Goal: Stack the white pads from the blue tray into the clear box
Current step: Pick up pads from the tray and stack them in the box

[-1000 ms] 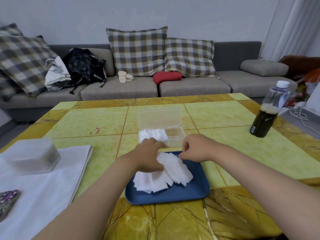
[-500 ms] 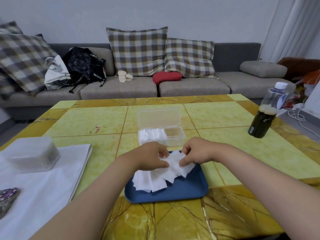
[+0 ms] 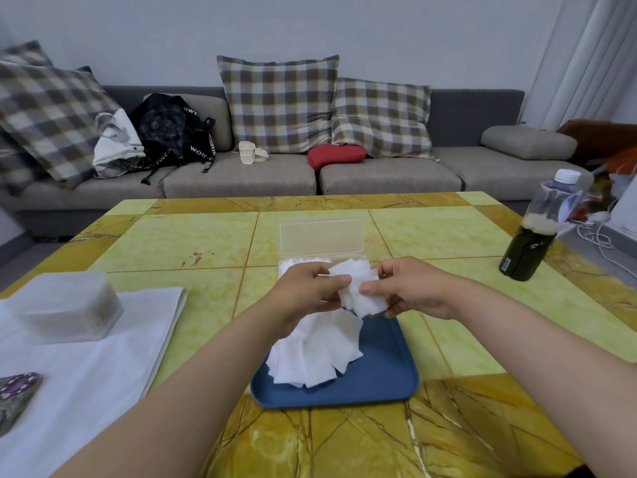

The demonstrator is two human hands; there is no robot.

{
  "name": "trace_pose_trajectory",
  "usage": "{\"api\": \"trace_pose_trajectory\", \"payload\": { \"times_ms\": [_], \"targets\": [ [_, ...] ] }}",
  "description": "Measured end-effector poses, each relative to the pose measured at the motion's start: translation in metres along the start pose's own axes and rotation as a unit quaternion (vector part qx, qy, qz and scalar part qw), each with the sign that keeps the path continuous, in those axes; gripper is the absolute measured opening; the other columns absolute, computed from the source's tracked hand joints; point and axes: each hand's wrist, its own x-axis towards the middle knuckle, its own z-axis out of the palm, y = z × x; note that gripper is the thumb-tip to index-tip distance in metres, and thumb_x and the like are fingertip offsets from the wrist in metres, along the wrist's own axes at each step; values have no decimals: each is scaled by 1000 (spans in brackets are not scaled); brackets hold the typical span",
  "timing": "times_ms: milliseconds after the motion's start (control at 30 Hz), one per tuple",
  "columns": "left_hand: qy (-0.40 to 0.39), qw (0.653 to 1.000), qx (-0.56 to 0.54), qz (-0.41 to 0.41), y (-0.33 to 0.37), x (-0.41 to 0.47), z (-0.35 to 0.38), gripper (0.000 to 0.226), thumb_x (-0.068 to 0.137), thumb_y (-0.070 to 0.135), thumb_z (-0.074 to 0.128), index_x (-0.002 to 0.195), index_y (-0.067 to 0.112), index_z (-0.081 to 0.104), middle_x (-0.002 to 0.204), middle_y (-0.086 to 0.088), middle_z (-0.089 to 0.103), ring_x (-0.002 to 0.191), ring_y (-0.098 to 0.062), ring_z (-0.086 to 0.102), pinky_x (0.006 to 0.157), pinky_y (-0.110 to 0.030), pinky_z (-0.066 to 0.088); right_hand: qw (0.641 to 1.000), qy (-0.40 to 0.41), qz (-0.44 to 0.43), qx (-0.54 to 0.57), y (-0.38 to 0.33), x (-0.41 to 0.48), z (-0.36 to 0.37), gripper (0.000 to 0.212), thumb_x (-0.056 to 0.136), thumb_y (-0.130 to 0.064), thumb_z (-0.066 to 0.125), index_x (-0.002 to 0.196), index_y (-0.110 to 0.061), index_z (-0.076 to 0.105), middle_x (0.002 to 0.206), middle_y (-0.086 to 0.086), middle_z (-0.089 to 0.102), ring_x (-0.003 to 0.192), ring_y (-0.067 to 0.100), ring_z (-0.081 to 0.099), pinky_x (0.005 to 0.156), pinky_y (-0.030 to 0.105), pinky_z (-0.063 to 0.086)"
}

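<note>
White pads (image 3: 358, 288), a small bunch, are pinched at either end by the left hand (image 3: 306, 291) and right hand (image 3: 410, 288), raised over the far end of the blue tray (image 3: 389, 367), just before the clear box (image 3: 320, 236). A loose heap (image 3: 317, 353) of pads lies on the tray, and others fill the open box's left part. The yellow bench (image 3: 206, 243) carries a dark bottle (image 3: 531, 243) at the right.

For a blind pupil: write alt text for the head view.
A left hand and a right hand pinch a few white pads above a blue tray heaped with loose pads. Behind stands the open clear box, partly filled.
</note>
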Motion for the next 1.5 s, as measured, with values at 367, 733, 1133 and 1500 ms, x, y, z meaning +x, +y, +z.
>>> {"api": "trace_pose_trajectory", "payload": {
  "times_ms": [367, 733, 1133, 1500],
  "targets": [
    [76, 990, -91, -81, -4, 5, -3, 13, 94, 13, 68, 102, 3, 72, 84, -11, 77, 69, -17, 72, 65, -25, 61, 994, 98, 48, -17, -7, 2, 5, 34, 78, -14, 86, 104, -3, 69, 87, 13, 78, 64, 25, 74, 53, 30, 55],
    [95, 989, -74, -83, 3, 3, -12, 13, 96, 11, 64, 103, 0, 69, 95, -17, 72, 76, -22, 70, 65, -28, 63, 995, 87, -42, -1, -19, -11, -7, 10, 88, -16, 75, 94, -9, 73, 76, 4, 75, 60, 16, 67, 49, 27, 44],
    [50, 996, -56, -57, 11, -2, -7, 18, 98, 15, 63, 105, 1, 71, 87, -13, 78, 73, -18, 75, 67, -26, 62, 956, 219, -95, -170, -22, 2, 17, 38, 65, -27, 92, 83, -20, 60, 79, -4, 62, 67, 13, 57, 61, 28, 47],
    [-10, 995, -98, -22, 13, -2, -10, 20, 99, 8, 58, 115, 9, 70, 110, -10, 76, 102, -22, 74, 86, -30, 59, 972, 166, -133, -96, -22, -1, 30, 17, 88, -29, 71, 102, -18, 71, 92, -2, 72, 77, 19, 72, 58, 33, 59]
  ]
}}
